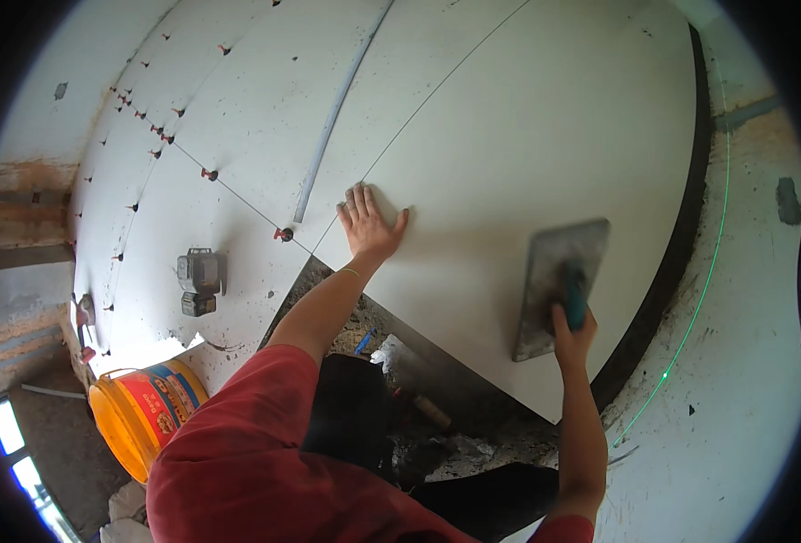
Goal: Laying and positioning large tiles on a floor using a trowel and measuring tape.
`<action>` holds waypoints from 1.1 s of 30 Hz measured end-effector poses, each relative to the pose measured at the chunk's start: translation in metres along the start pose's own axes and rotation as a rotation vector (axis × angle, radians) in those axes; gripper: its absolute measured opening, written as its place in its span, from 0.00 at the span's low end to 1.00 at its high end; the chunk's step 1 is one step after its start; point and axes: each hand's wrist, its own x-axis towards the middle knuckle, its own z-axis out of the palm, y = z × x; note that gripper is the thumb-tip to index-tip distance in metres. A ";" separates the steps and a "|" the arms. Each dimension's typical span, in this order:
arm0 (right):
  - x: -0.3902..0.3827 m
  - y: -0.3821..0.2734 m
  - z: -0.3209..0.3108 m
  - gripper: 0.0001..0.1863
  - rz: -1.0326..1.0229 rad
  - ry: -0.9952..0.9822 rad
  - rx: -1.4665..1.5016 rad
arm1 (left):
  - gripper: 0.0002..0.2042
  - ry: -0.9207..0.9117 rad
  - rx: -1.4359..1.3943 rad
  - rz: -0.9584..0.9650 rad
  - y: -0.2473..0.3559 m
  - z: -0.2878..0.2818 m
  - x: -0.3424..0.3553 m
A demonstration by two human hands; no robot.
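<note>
My left hand (370, 228) lies flat with fingers spread on a large pale floor tile (509, 154), its fingertips by the thin joint with the tile to the left. In my right hand (574, 339) is a flat rectangular float (538, 294), gripped by its teal handle (577, 299). The float appears tilted over the same tile's near right part and is slightly blurred; whether its whole face touches the tile I cannot tell. Along the tile's near edge, rough grey mortar (314, 276) shows.
Red levelling clips (283, 234) stand along the joints to the left. A long metal strip (339, 113) lies beyond my left hand. Left of me are a laser level (199, 281) and an orange bucket (115, 421). A dark gap (690, 190) borders the right wall, which carries a green laser line (664, 376).
</note>
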 end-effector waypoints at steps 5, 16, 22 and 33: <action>0.011 0.041 0.010 0.21 0.129 -0.035 -0.535 | 0.52 0.080 -0.054 0.072 0.046 -0.016 0.008; -0.007 -0.023 0.026 0.19 -0.009 0.100 0.131 | 0.51 0.020 -0.019 0.021 0.007 0.004 -0.005; 0.064 0.005 0.101 0.22 0.114 -0.080 -0.538 | 0.51 0.075 -0.064 0.071 0.029 -0.005 0.006; 0.071 0.015 0.139 0.22 0.051 -0.062 -0.414 | 0.58 -0.031 -0.047 0.075 -0.060 0.001 -0.075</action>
